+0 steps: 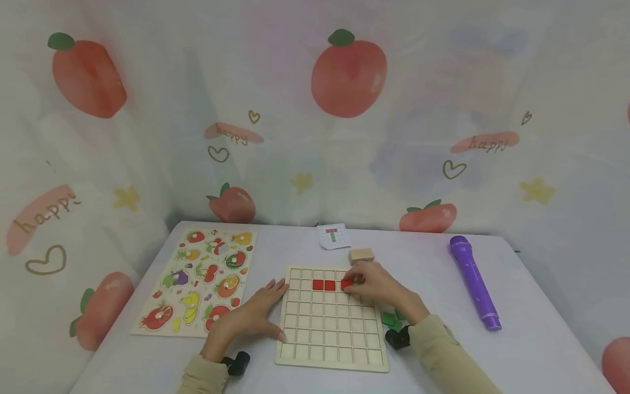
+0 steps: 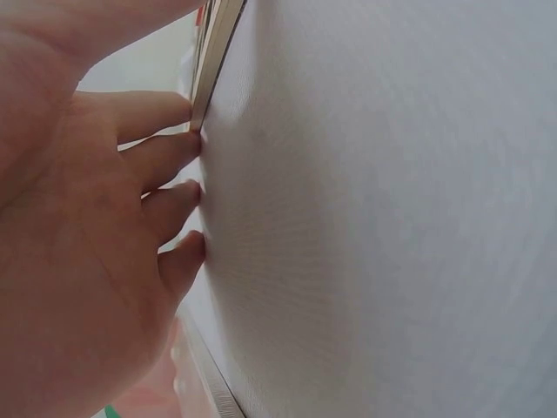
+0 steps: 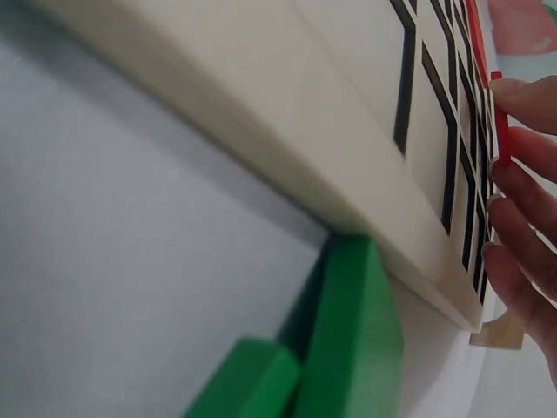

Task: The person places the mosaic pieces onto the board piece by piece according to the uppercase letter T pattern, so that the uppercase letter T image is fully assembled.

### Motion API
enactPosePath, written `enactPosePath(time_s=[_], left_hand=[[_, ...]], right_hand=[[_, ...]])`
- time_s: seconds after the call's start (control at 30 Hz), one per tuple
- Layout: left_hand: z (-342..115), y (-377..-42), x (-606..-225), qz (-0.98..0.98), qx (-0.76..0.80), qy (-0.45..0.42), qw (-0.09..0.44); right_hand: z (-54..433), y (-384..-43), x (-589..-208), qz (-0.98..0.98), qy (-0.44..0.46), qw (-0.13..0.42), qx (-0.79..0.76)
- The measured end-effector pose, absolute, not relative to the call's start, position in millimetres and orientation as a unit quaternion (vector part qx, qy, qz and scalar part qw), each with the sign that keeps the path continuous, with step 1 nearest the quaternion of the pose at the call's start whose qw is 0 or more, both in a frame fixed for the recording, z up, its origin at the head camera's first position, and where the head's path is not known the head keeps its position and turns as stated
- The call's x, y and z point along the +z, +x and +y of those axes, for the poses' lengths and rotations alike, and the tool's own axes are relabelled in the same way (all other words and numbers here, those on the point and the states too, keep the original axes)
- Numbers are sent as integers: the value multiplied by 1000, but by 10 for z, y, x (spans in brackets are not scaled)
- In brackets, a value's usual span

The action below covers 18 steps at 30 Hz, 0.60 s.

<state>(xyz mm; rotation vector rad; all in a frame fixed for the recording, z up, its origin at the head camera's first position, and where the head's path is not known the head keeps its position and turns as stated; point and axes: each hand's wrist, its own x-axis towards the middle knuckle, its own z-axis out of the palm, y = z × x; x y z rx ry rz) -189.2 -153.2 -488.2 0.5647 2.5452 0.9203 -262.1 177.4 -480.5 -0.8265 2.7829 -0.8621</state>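
Sleeves [image 1: 450,353] lay nearest, left hand [image 1: 246,314] spread along grid board [image 1: 331,323], right hand [image 1: 378,282] pinched red tile [image 1: 345,285], green tiles [image 1: 388,318] crowded board's edge, worktop [image 1: 435,273] separated microphone [image 1: 474,282].

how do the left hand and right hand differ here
The left hand is at the left edge of the grid board; the right hand is over its far right part. The left hand holds nothing, while the right hand pinches a red tile. Both come out of beige sleeves.
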Motion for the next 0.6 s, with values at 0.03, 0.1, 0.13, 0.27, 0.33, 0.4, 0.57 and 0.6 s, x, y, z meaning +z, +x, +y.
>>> enactPosePath(time_s=[0.03,0.1,0.13,0.27,0.33,0.4,0.57,0.6], left_hand=[[-1528,-1892,-4880,904,327,200,188],[-1522,-1895,-4882,905,327,198,189],[-1523,-1897,-4883,905,326,198,189],[-1529,-1904,-4892,906,323,203,184],[-1530,-1906,-4898,906,322,205,182],[-1531,-1909,-4908,906,323,206,182],[-1528,-1914,-4925,908,319,202,183],[-1528,-1912,-4925,908,318,201,183]], right_hand=[[1771,-2629,-4811,916,-279,55,-283],[1761,-2642,-4820,914,-288,52,-281],[1753,-2647,-4822,913,-291,51,-281],[1717,-2650,-4826,911,-290,57,-287],[1704,-2642,-4828,912,-285,61,-287],[1692,-2632,-4828,914,-284,59,-283],[1676,-2612,-4832,922,-278,50,-266],[1675,-2610,-4834,923,-275,50,-264]])
